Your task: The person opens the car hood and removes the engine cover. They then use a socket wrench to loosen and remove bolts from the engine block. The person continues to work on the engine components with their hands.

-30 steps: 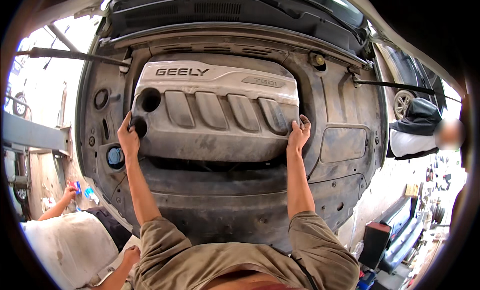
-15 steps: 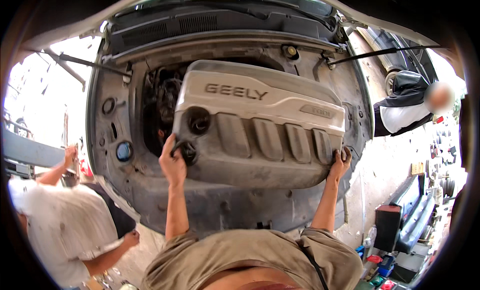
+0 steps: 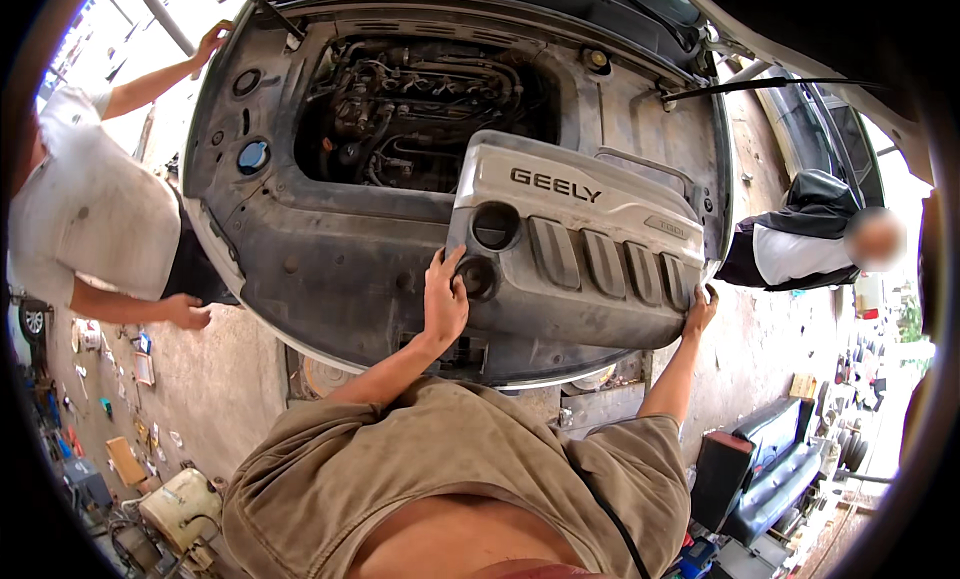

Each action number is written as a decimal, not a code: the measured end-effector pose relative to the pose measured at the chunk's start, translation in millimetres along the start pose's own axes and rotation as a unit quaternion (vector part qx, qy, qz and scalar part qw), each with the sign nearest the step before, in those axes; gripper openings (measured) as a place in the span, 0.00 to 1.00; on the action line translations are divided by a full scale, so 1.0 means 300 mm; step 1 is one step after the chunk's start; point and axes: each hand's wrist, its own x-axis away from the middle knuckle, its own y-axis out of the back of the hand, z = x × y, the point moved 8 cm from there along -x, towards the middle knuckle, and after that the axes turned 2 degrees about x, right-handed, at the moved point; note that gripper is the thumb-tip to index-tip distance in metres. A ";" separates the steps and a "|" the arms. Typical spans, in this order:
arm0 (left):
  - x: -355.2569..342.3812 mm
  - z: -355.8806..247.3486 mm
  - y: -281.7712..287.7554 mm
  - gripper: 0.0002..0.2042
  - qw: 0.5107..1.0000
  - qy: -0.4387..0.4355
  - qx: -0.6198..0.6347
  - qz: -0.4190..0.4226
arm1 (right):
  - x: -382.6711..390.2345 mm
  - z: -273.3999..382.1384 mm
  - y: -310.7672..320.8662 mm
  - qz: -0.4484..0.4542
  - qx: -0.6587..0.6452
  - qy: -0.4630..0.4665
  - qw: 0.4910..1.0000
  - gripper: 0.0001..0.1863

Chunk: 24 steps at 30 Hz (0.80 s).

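My left hand (image 3: 445,294) grips the left end of a large grimy plastic engine cover (image 3: 565,279) with a silvery top, two round openings and several ribbed panels. Over at the cover's right end, my right hand (image 3: 701,309) holds it too. The cover is lifted off the engine and sits over the front right of the bay. Behind and left of it the dark engine (image 3: 410,104) with hoses and pipes lies exposed inside the trim panel (image 3: 270,219). A blue cap (image 3: 253,157) shows at the panel's left.
A co-worker in a pale shirt (image 3: 100,209) stands at the car's left. Another person in dark and white clothing (image 3: 800,244) is at the right. Hood struts (image 3: 760,85) cross above both sides. A black couch (image 3: 760,459), a metal tank (image 3: 180,509) and scattered tools lie on the floor.
The cover has moved up off the engine and rightward in both hands, uncovering the engine. The left co-worker has moved forward along the car, one hand now reaching to the upper left.
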 end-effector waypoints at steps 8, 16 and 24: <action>0.164 0.023 -0.077 0.29 0.999 -0.022 -0.012 0.036 | -0.174 -0.169 -0.013 0.028 0.134 0.063 0.989 0.21; 0.157 0.044 0.047 0.28 0.996 -0.018 -0.034 0.075 | 0.033 0.224 -0.095 -0.108 0.231 0.228 0.940 0.15; -0.215 0.262 0.405 0.21 0.946 -0.130 -0.295 -0.034 | 0.056 0.863 -0.648 -0.060 0.115 0.411 0.902 0.12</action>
